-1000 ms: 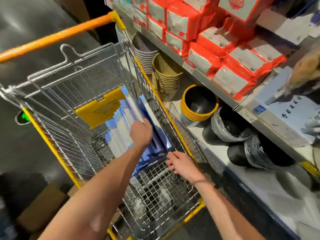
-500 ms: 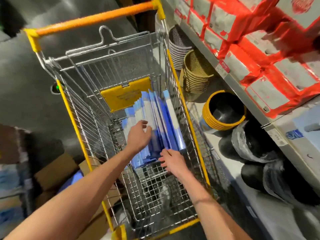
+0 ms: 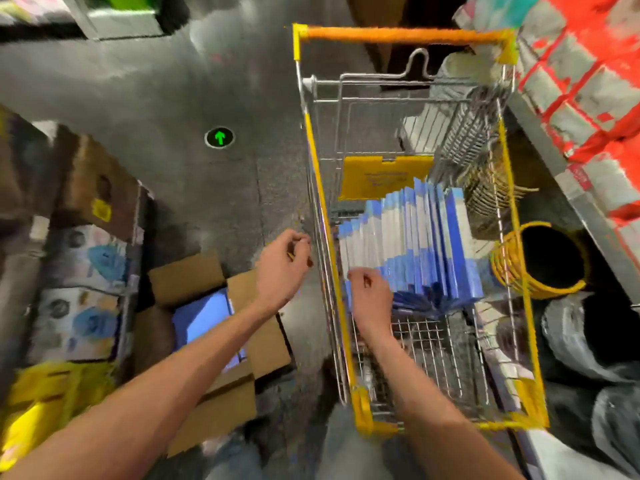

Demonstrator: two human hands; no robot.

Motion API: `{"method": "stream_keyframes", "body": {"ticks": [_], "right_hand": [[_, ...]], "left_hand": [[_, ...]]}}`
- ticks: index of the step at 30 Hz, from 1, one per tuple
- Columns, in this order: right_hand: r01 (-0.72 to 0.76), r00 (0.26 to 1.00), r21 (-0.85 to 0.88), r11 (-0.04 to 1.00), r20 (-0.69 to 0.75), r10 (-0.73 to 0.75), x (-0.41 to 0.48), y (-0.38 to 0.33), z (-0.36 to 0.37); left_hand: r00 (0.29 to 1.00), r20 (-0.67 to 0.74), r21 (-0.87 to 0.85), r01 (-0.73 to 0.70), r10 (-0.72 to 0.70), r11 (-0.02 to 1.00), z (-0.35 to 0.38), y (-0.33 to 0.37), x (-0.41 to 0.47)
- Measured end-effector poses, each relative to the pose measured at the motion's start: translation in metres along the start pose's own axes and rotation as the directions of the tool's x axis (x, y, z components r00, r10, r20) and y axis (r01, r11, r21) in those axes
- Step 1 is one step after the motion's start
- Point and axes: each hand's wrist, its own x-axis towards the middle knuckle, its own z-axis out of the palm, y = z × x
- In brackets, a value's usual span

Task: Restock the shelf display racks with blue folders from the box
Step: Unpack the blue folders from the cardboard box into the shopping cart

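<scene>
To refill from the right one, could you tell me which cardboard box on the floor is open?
The box just left of the cart: its flaps are spread and blue folders show inside. The yellow-labelled box farther back looks closed.

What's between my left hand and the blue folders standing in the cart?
Head view: the cart's wire side wall with its yellow rim stands between the left hand, which is outside it, and the blue folders.
</scene>
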Motion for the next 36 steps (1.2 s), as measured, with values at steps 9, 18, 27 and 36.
{"method": "stream_keyframes", "body": {"ticks": [9,18,27,36], "right_hand": [[0.034,0.993,-0.123,0.992,0.119,-0.020,-0.116,-0.020,0.149],[-0.034,0.924,-0.217,0.976,0.364,0.113,-0.144,0.030,0.249],[-0.180,0.829,-0.287,0.941,0.471,0.303,-0.093,0.109,0.340],[-0.127,0.799,-0.390,0.912,0.505,0.327,-0.031,0.222,0.437]], "left_hand": [[0.973,0.033,-0.047,0.229,-0.228,0.972,-0.149,-0.147,-0.060],[0.875,0.063,0.059,0.478,-0.481,0.877,-0.195,-0.260,-0.086],[0.787,0.048,0.099,0.608,-0.614,0.787,-0.168,-0.353,-0.064],[0.718,0.088,0.032,0.691,-0.690,0.723,-0.123,-0.494,-0.049]]}}
